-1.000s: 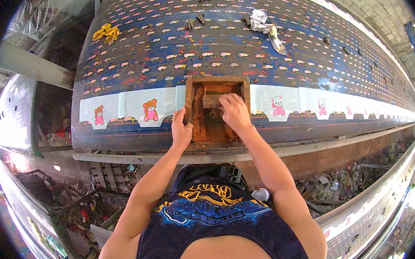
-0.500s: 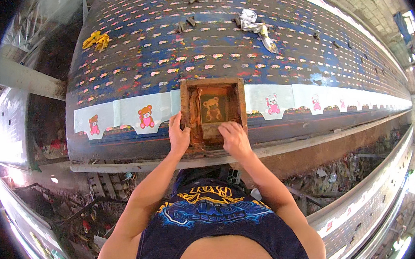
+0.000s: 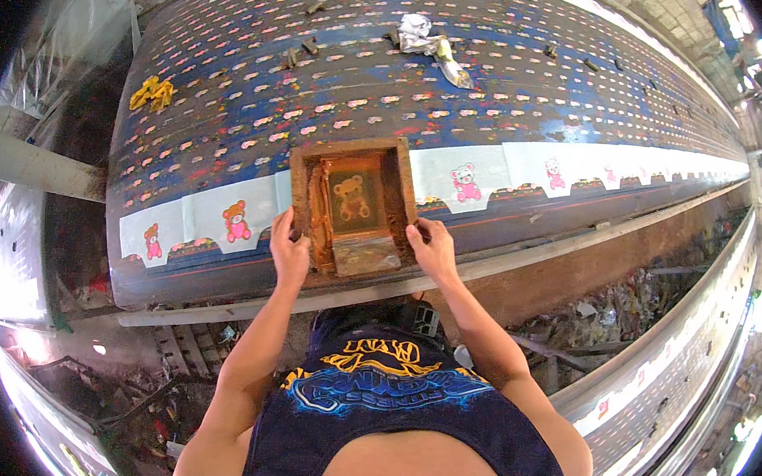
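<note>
Left hand [image 3: 290, 253] and right hand [image 3: 435, 249] grip the near parts of a wooden frame's [image 3: 350, 146] opposite side walls, fingers closed on the wood. The frame sits at the near edge of a long, dark table [image 3: 254, 139], between white panels with brown-headed pink bears [image 3: 236, 224] on the left and panels with pale-headed pink bears [image 3: 466, 183] on the right. Inside, a bear shape [image 3: 351, 198] shows on the amber-brown base, and a flat grey-brown piece [image 3: 366, 255] lies at the near end. Yellow lettering [image 3: 381, 354] and blue lettering [image 3: 387, 389] cross the dark shirt [image 3: 293, 441]. Small printed motifs cover the table, too small to read. Farther off lie a yellow cloth [image 3: 151, 94], left, and a crumpled white rag [image 3: 417, 37].
</note>
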Available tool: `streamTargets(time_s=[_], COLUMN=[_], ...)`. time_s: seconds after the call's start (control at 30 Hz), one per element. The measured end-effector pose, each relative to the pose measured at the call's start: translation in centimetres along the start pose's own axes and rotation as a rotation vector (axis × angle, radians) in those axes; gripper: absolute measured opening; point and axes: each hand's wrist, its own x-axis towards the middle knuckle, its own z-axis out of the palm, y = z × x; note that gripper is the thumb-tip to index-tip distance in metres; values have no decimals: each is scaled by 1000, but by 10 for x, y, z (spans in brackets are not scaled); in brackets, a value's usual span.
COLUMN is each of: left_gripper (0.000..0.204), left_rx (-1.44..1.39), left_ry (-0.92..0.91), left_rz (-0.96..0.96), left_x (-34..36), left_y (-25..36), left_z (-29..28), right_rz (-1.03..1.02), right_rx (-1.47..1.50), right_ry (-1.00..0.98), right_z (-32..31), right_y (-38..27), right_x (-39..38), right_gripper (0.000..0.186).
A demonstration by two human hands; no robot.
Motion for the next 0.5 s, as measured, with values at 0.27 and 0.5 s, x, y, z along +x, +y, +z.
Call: streamTargets(time_s=[0.27,0.5], left_gripper=[70,69], left_rx=[-26,-39], left_ry=[8,-2], left_rz=[59,-22], left_x=[-22,-33], left_y=[59,77], left_z=[96,204], right_rz=[-5,60], right_rx=[41,-11], right_ry=[45,24], right_z=[-107,-187], right_y=[32,82], right_x=[21,55], right_gripper=[54,62])
